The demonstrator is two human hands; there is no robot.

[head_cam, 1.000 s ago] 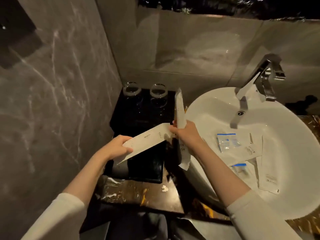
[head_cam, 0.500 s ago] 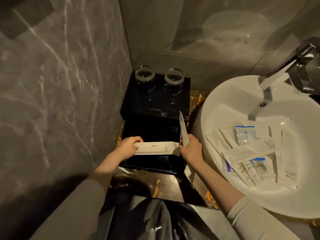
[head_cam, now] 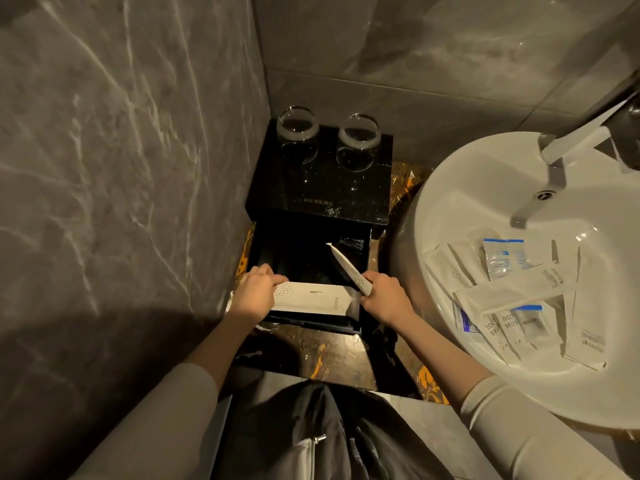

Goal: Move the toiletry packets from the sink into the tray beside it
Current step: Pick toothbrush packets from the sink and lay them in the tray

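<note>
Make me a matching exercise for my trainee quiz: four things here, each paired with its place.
Things:
1. comb packet
2. narrow packet
3. two glasses
4. toothbrush packets

Places:
A. in the sink
B. on the black tray's raised back shelf
C. in the left hand
D. in the right hand

Pairs: 1-C, 2-D, 3-B, 4-A

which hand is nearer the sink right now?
Right. The right hand holds a packet just left of the sink, near its rim. The left hand grips the comb packet at the tray's far side.
</note>
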